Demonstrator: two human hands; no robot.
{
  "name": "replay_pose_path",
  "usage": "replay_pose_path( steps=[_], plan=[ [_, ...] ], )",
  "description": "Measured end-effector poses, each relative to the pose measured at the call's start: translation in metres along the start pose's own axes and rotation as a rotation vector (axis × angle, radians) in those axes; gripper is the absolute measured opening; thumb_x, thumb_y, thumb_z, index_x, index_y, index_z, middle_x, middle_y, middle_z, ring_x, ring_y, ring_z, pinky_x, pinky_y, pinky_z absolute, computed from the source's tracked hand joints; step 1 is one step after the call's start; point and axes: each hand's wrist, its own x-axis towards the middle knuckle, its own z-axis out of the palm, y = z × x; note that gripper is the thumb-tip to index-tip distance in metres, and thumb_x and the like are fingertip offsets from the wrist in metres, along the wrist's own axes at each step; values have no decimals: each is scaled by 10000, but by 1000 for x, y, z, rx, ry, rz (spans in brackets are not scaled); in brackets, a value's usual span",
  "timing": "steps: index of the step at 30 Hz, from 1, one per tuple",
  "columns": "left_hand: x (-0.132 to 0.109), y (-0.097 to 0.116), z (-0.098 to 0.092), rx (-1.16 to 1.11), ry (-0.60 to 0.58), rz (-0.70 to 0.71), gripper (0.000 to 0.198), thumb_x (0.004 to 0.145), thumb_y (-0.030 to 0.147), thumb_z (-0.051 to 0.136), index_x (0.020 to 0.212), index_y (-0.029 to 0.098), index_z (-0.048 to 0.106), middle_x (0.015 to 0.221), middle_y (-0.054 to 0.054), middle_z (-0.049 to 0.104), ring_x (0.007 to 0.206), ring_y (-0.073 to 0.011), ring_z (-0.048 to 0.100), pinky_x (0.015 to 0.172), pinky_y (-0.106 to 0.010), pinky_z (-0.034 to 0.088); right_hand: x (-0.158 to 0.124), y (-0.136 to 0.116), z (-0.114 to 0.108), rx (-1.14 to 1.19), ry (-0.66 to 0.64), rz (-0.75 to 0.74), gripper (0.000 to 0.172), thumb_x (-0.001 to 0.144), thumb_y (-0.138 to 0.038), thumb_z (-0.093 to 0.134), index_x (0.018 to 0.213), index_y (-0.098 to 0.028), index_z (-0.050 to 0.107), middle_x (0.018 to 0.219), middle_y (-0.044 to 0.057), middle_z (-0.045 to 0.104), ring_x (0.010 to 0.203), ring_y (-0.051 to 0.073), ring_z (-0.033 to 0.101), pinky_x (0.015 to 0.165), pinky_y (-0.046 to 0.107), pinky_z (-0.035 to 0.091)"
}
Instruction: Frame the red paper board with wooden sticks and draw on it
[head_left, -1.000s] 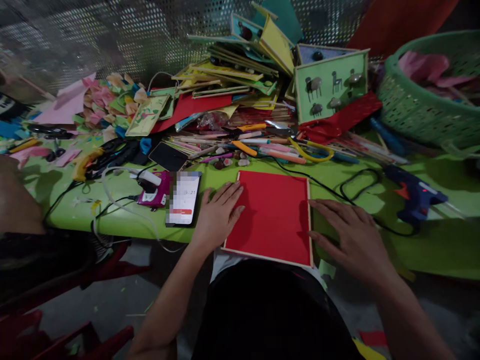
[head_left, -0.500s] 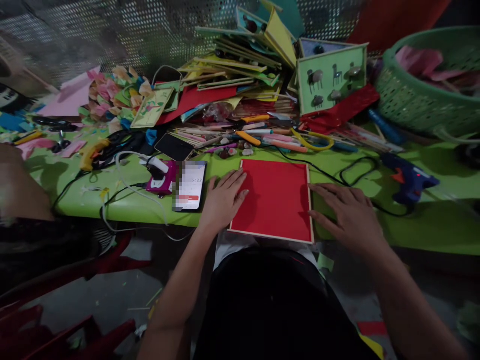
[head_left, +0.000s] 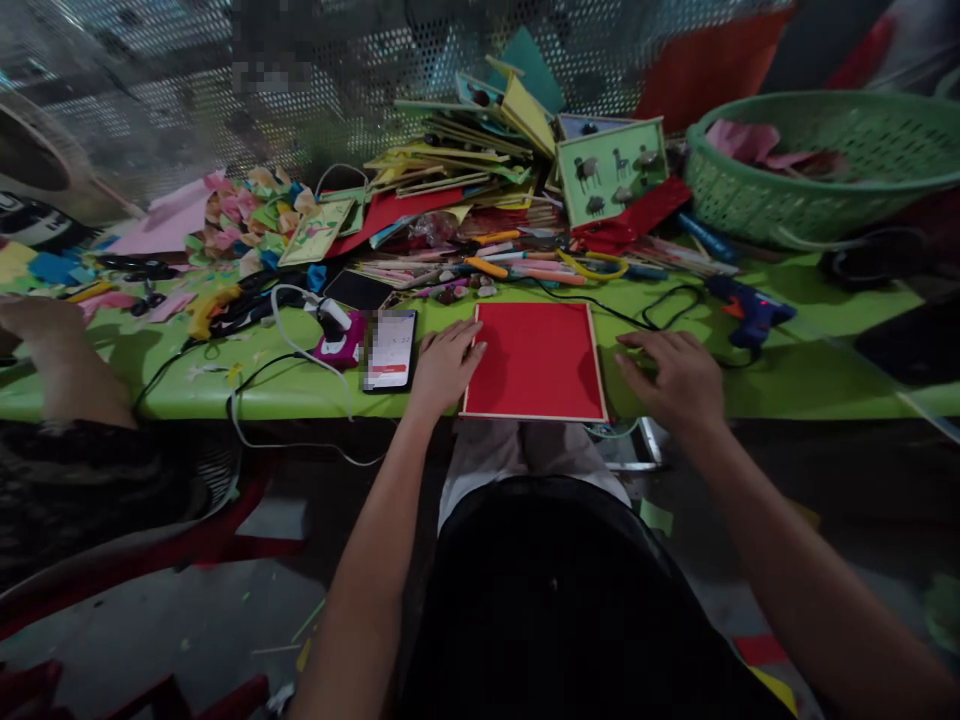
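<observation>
Nearby, a phone (head_left: 391, 352) and glue gun (head_left: 751, 312) flank the red panel (head_left: 536, 362), fingers (head_left: 459, 337) seemingly spread.

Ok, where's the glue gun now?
In the head view, the glue gun lies on the green table at right, between the right hand and the green basket.

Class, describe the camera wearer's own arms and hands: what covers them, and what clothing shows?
The left hand and right hand are bare, each with five slender fingers and no gloves. Both forearms are bare too, with no sleeve, watch or bracelet visible. Between them show a black garment and pale trousers.
</observation>
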Motion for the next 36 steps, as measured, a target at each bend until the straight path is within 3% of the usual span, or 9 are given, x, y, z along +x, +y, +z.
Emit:
replay_pose_path(
  steps=[12,17,22,29,36],
  plan=[
    [-5,-1,0,-59,111,69,399,1067,287,529,1451,226,618,1542,-97,606,1458,-246,535,1217,-478,391,5,-4,0,-25,32,-9,331,1001,-461,494,1026,-237,736,1026,114,769,983,298,662,876,445,500],
    [-38,18,-8,-86,69,162,366,1060,306,569,1415,288,654,1503,-55,644,1435,-207,559,1208,-436,407,3,-1,3,-28,49,1,336,1000,-453,493,1030,-232,744,1027,114,768,983,298,655,858,437,495],
    [-73,43,-3,-70,-14,250,374,1011,337,671,1385,361,672,1476,-3,668,1433,-210,562,1266,-476,316,2,-3,2,-34,58,-14,320,986,-441,500,963,-241,748,969,106,765,935,293,651,822,430,494],
    [-76,54,24,-55,63,195,214,1005,264,683,1202,312,752,1403,-3,720,1346,-180,631,1246,-448,334,2,-3,1,-13,68,-16,316,990,-435,497,944,-244,745,983,111,766,951,300,658,836,445,503],
    [-73,62,28,-49,165,111,124,1008,218,660,1051,291,749,1295,-2,773,1295,-190,663,1225,-461,347,1,2,4,76,74,-8,276,973,-427,543,970,-247,752,984,110,768,968,298,668,870,463,518]
  ],
)
